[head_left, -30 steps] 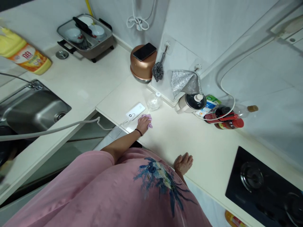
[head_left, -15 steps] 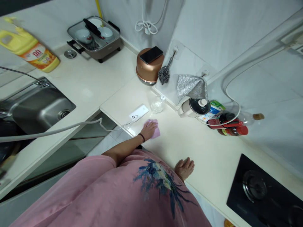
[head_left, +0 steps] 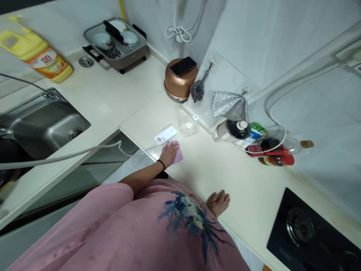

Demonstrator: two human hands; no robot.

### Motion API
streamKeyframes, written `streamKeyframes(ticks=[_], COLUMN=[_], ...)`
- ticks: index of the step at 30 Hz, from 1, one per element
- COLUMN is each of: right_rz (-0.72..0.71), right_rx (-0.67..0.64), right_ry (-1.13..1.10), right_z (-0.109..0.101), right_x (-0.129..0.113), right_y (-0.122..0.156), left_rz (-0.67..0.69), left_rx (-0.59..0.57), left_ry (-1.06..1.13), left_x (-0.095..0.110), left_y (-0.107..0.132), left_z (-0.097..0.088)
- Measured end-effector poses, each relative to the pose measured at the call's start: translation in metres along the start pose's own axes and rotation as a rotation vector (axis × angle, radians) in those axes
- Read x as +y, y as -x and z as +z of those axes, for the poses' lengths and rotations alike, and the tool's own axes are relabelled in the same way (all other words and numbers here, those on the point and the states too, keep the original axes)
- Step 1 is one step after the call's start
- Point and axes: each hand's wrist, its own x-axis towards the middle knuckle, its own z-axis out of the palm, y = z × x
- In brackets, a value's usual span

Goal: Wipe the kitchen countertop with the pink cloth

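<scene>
My left hand point(head_left: 168, 153) presses a pink cloth point(head_left: 178, 156) onto the cream countertop point(head_left: 225, 173), fingers laid over it. The cloth lies right beside a white power bank point(head_left: 166, 134) with a white cable running off to the left. A small clear glass bottle point(head_left: 188, 125) stands just beyond the cloth. My right hand point(head_left: 218, 201) rests flat on the counter's near edge, fingers spread, holding nothing. My pink flowered garment fills the bottom of the view.
A copper pot point(head_left: 177, 86) with a phone point(head_left: 184, 66) on it stands at the wall. To its right are a beige lidded pot point(head_left: 232, 131) and sauce bottles point(head_left: 272, 154). A black gas stove point(head_left: 310, 229) is lower right, a steel sink point(head_left: 42, 126) left, a yellow detergent bottle point(head_left: 36, 56) and an electric pan point(head_left: 115, 41) behind.
My left hand slid the pink cloth to the right along the counter, then back left toward the power bank. My right hand stayed on the counter edge.
</scene>
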Motion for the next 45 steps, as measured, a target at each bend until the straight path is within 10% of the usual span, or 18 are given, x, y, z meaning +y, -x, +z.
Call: streamKeyframes(ticks=[5, 15, 21, 25, 29, 36, 45], right_rz=[-0.081, -0.415, -0.205, -0.114, -0.017, 0.123, 0.216], right_rx=[-0.035, -0.232, -0.175, -0.197, -0.308, -0.969, -1.213], right_ry=[-0.057, -0.651, -0.922, -1.071, -1.198, -0.923, -0.722], right_z=[0.005, 0.050, 0.040, 0.028, 0.004, -0.048, -0.059], right_x=[-0.044, -0.337, -0.414, -0.398, -0.327, -0.188, -0.174], right_y=[-0.027, -0.120, -0.151, -0.161, -0.163, -0.149, -0.125], left_rz=[-0.044, -0.056, -0.046, -0.045, -0.051, -0.061, -0.081], left_rx=[0.018, 0.057, 0.037, 0.026, 0.041, 0.049, 0.032], left_ry=[-0.008, -0.038, -0.101, -0.117, -0.109, -0.090, -0.062], left_x=[-0.005, -0.001, -0.001, -0.002, -0.002, -0.002, 0.001], left_y=[0.005, -0.009, -0.009, -0.009, -0.008, -0.008, -0.008], left_z=[-0.001, -0.003, -0.005, -0.004, -0.003, -0.003, -0.009])
